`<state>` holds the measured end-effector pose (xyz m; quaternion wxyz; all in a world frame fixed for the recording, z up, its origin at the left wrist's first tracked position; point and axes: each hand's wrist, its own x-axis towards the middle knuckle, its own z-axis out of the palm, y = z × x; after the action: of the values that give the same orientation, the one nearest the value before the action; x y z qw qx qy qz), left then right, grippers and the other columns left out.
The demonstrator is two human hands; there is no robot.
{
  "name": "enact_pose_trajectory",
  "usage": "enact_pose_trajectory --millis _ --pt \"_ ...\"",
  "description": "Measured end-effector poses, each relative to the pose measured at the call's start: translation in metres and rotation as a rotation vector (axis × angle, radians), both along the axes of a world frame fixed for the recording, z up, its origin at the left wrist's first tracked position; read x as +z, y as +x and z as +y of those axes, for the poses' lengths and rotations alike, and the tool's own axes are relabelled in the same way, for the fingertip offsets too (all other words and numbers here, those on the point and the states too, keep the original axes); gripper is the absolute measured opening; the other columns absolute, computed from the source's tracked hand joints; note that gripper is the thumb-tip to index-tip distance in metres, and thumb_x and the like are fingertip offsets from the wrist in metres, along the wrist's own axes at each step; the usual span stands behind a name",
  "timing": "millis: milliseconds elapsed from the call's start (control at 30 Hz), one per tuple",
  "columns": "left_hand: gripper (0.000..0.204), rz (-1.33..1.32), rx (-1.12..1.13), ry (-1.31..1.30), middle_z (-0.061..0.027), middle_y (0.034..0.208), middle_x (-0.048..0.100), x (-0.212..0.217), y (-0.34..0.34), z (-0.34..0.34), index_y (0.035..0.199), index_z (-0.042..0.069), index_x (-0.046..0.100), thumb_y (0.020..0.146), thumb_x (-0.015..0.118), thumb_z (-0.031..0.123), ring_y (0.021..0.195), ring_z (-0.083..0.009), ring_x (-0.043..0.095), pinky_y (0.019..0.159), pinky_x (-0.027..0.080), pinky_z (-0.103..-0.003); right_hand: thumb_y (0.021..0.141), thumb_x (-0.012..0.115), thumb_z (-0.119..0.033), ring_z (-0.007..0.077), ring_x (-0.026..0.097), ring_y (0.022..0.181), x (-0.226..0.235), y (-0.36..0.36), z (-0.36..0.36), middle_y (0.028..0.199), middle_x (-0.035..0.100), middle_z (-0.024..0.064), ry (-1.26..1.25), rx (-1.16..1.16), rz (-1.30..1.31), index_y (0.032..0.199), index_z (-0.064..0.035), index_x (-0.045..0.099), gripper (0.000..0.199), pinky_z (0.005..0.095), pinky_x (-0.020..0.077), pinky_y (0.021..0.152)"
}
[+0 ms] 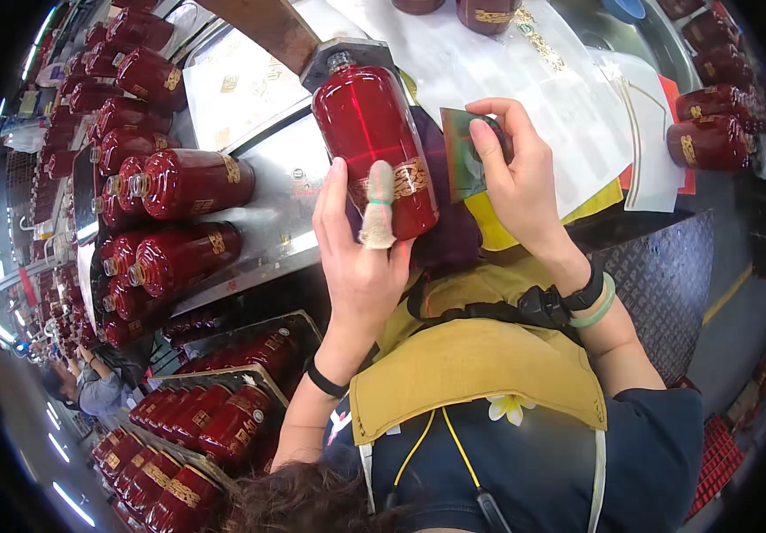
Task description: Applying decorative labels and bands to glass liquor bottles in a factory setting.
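A dark red glass bottle with a gold patterned decal lies in front of me, its neck toward a dark angular fixture. My left hand grips the bottle's lower part from the left. One finger wears a pale cloth cover tied with a green band and rests by the decal. To the right of the bottle, my right hand pinches a flat, translucent green piece that looks like a scraper. It stands apart from the bottle. Part of it is hidden by my fingers.
Several red bottles lie at the left of the metal table, with crates of more bottles below. White sheets with gold decals cover the right side. More bottles are at the far right. A person works at far left.
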<state>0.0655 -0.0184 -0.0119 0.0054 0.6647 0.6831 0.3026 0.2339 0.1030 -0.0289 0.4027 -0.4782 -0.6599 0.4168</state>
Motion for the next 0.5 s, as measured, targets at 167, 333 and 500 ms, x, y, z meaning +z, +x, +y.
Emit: enact_pose_trajectory --millis 167,333,500 --pt "0.078 0.336 0.109 -0.127 -0.0312 0.146 0.036 0.006 0.025 0.011 0.141 0.028 0.062 0.070 0.088 0.011 0.133 -0.0516 0.044 0.111 0.042 -0.055 0.102 0.062 -0.011 0.0110 0.053 0.066 0.000 -0.007 0.008 0.078 0.060 0.0049 -0.018 0.024 0.194 0.116 -0.0005 0.062 0.018 0.0277 0.0445 0.062" --pt "0.076 0.346 0.194 -0.078 -0.0300 0.147 0.038 0.004 0.030 0.016 0.142 0.028 0.062 0.072 0.086 0.009 0.131 -0.0498 0.047 0.109 0.044 -0.053 0.102 0.063 -0.010 0.0116 0.055 0.069 0.015 -0.009 0.005 0.081 0.061 0.0063 0.020 0.000 0.206 0.118 -0.0008 0.061 0.019 0.0279 0.0468 0.065" --pt "0.091 0.057 0.086 0.062 -0.0266 0.143 0.048 0.000 0.010 0.007 0.149 -0.003 0.047 0.068 0.088 0.005 0.128 -0.0461 0.053 0.106 0.046 -0.050 0.099 0.064 -0.006 0.0232 0.065 0.079 0.020 -0.020 -0.011 0.092 0.068 0.0136 -0.010 0.166 0.216 0.117 -0.0025 0.061 0.018 0.0341 0.0508 0.073"
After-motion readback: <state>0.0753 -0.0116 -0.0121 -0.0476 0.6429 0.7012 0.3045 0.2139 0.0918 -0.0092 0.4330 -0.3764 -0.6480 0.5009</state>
